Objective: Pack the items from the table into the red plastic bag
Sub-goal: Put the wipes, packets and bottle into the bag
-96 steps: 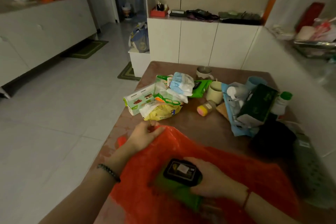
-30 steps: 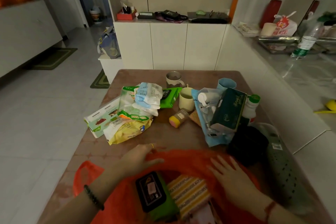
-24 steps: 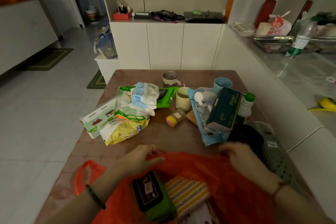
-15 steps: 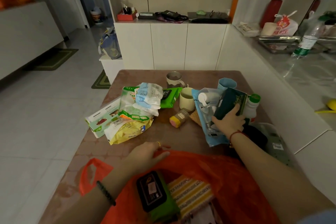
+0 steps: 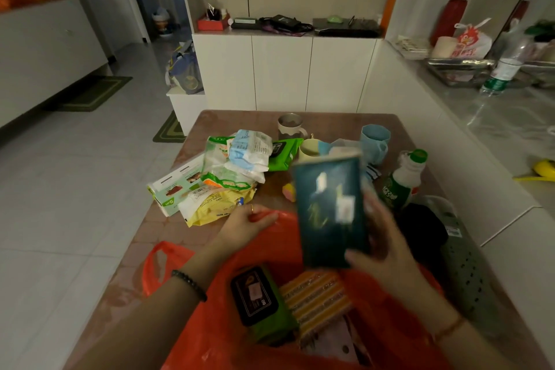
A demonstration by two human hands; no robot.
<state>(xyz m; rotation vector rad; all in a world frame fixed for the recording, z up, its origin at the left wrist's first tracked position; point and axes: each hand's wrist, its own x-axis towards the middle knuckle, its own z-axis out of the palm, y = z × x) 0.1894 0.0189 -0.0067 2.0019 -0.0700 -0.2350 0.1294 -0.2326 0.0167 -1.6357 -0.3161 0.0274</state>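
Note:
The red plastic bag (image 5: pixel 390 303) lies open at the near edge of the brown table (image 5: pixel 336 122). Inside it I see a green wipes pack with a black lid (image 5: pixel 258 297) and a yellow striped pack (image 5: pixel 315 299). My left hand (image 5: pixel 244 225) grips the bag's far rim and holds it open. My right hand (image 5: pixel 381 242) grips a dark green tissue pack (image 5: pixel 330 210), blurred, upright in the air above the bag's mouth.
Further back on the table lie a yellow snack bag (image 5: pixel 216 204), a green-and-white box (image 5: pixel 177 186), a blue-white pack (image 5: pixel 250 150), another green wipes pack (image 5: pixel 283 152), mugs (image 5: pixel 374 143), a green-capped bottle (image 5: pixel 404 180) and a grey perforated object (image 5: pixel 468 267) at right.
My right hand left the bag, reached to the tissue pack at the table's right, took hold of it and carried it back over the bag. My left hand stays on the rim.

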